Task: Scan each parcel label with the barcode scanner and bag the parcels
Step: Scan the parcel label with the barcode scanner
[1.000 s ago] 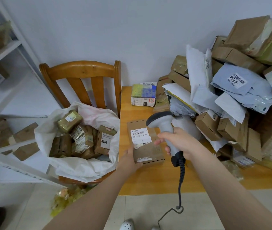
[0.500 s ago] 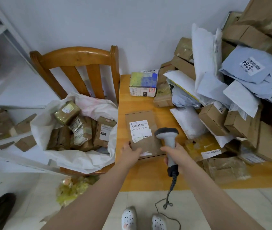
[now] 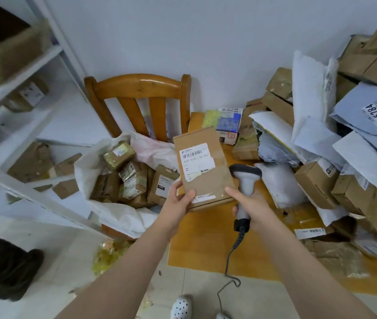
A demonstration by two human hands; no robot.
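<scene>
A flat brown cardboard parcel (image 3: 208,180) with a white barcode label (image 3: 196,161) is raised off the wooden table (image 3: 205,238), label facing up. My left hand (image 3: 178,199) grips its near left corner, thumb on top. My right hand (image 3: 250,203) grips the handle of the grey barcode scanner (image 3: 246,180), whose head sits just right of the parcel; a fingertip of that hand touches the parcel's near right edge. A coiled cable (image 3: 233,254) hangs from the scanner. The white bag (image 3: 123,212) on the wooden chair (image 3: 136,88) holds several taped boxes.
A tall pile of cardboard boxes and grey mailers (image 3: 343,146) fills the table's right side. A colourful small box (image 3: 226,125) stands at the table's back. White shelving (image 3: 21,111) with boxes is on the left. Yellow plastic scraps (image 3: 109,254) lie on the floor.
The parcel has been lifted off the table and now hangs nearer the bag, held at its near edge. The scanner moved down from over the label to beside the parcel.
</scene>
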